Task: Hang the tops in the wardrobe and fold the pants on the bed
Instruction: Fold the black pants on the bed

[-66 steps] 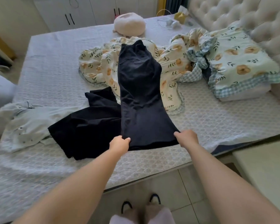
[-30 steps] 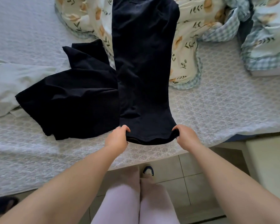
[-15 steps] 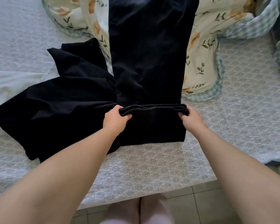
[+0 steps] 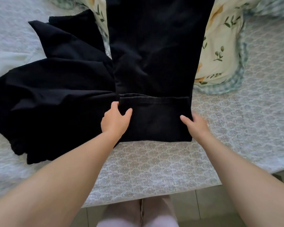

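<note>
Black pants [image 4: 154, 46] lie lengthwise on the bed [image 4: 154, 169], running away from me. Their near end is folded over once into a flat band [image 4: 156, 122] with the hem edge on top. My left hand [image 4: 116, 119] holds the band's left edge, thumb resting on top. At the band's right edge my right hand [image 4: 196, 124] grips the same way, thumb on the cloth.
A second black garment [image 4: 56, 95] is spread out left of the pants and touches them. A pale garment [image 4: 7, 59] lies at the far left. A floral quilt [image 4: 220, 46] sits under and right of the pants. The bed edge and tiled floor [image 4: 203, 205] are just in front of me.
The near end of the pants has been lifted and folded over onto the legs. My hands have slid from the hem down to the sides of the folded band. The camera has come closer.
</note>
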The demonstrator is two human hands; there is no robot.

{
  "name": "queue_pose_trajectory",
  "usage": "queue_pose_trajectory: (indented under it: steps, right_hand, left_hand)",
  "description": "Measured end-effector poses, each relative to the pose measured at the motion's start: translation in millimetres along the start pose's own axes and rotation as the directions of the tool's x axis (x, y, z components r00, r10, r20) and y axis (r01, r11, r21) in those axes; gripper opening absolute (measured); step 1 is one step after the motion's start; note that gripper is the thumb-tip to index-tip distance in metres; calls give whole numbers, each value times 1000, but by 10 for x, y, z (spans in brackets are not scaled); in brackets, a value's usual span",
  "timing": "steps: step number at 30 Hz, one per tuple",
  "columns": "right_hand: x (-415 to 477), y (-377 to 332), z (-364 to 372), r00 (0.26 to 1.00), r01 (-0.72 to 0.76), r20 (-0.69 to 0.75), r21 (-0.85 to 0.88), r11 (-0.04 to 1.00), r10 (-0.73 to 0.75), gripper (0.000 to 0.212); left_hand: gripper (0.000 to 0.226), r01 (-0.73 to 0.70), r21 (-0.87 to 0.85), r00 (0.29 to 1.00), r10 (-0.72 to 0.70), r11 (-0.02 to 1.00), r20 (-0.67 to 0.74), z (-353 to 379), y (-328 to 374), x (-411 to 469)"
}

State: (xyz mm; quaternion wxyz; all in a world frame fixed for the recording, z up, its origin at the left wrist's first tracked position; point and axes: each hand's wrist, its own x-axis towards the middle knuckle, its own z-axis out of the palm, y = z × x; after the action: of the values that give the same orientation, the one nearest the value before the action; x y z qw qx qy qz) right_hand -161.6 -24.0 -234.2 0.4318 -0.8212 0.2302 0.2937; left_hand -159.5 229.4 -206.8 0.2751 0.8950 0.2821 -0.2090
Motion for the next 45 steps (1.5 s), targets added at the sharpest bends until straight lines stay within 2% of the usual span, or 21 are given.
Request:
queue_pose_trajectory:
  steps: [2, 4, 6, 8, 12, 15, 16, 17, 18, 19, 20, 21, 22, 23, 24, 26, 28, 32, 37, 42, 45]
  right_hand:
    - [1, 37, 30, 998, 37, -51, -164, 986, -46, 37]
    - [33, 5, 45, 979, 107, -139, -289, 951, -152, 27]
    - [89, -50, 57, 938, 169, -228, -354, 920, -260, 22]
    - [190, -48, 85, 908, 176, -293, -385, 906, -301, 24]
    - [377, -33, 154, 929, 71, -296, -444, 893, -221, 31]
    - [380, -73, 176, 928, 14, -347, -325, 946, -133, 30]
    - [328, -82, 168, 911, 33, -385, -299, 954, -152, 33]
    - [279, -68, 153, 865, 92, -434, -355, 930, -252, 37]
    - [226, -49, 140, 797, 172, -444, -484, 858, -410, 42]
    - [165, -16, 134, 723, 255, -388, -619, 743, -571, 47]
    - [105, 28, 135, 672, 340, -264, -720, 605, -692, 52]
    - [52, 80, 157, 659, 418, -92, -780, 465, -747, 58]
    - [12, 133, 197, 671, 479, 82, -806, 347, -737, 64]
    - [-17, 189, 247, 697, 513, 220, -818, 260, -683, 71]
    - [-33, 219, 291, 731, 521, 309, -829, 204, -609, 77]
    - [-21, 193, 300, 799, 475, 339, -863, 175, -496, 85]
    - [31, 161, 229, 830, 440, 329, -882, 167, -451, 83]
    - [81, 126, 51, 848, 451, 345, -868, 206, -401, 75]
    - [27, 50, -10, 866, 473, 376, -830, 296, -329, 71]
    - [-214, -12, -123, 863, 492, 424, -827, 272, -273, 71]
    - [-404, -60, -205, 865, 494, 434, -826, 273, -251, 72]
  left_hand:
    - [40, -14, 3, 1000, 14, 1000, -8, 31, -20, 6]
    - [31, -75, 12, 995, 76, 997, -68, 40, 0, 39]
    - [24, -141, 6, 979, 140, 990, -146, 43, 47, 95]
    - [24, -179, 4, 962, 175, 984, -209, 67, 91, 170]
    - [28, -125, 104, 965, 146, 987, -218, 163, 132, 338]
    - [35, -82, 20, 945, 85, 996, -317, 207, 121, 342]
    - [42, -128, 25, 914, 128, 991, -384, 204, 79, 314]
    - [47, -226, 106, 865, 249, 968, -436, 193, 36, 283]
    - [51, -361, 224, 791, 424, 905, -442, 176, -14, 255]
    - [53, -505, 333, 709, 603, 796, -367, 163, -78, 210]
    - [57, -637, 420, 627, 751, 647, -206, 175, -137, 157]
    - [64, -729, 484, 561, 828, 484, 17, 190, -181, 80]
    - [75, -771, 537, 533, 808, 342, 252, 201, -216, -7]
    - [83, -775, 582, 550, 718, 247, 427, 226, -250, -78]
    - [85, -748, 632, 596, 623, 201, 507, 263, -285, -100]
    - [82, -673, 705, 683, 553, 225, 476, 274, -293, -53]
    - [82, -633, 731, 723, 531, 254, 442, 225, -271, 4]
    - [75, -664, 702, 709, 514, 257, 483, 179, -276, 35]
    - [68, -698, 609, 707, 495, 377, 505, 97, -278, -29]
    - [67, -709, 533, 705, 449, 462, 548, -35, -195, -272]
    - [66, -678, 470, 728, 429, 565, 534, -145, -106, -465]
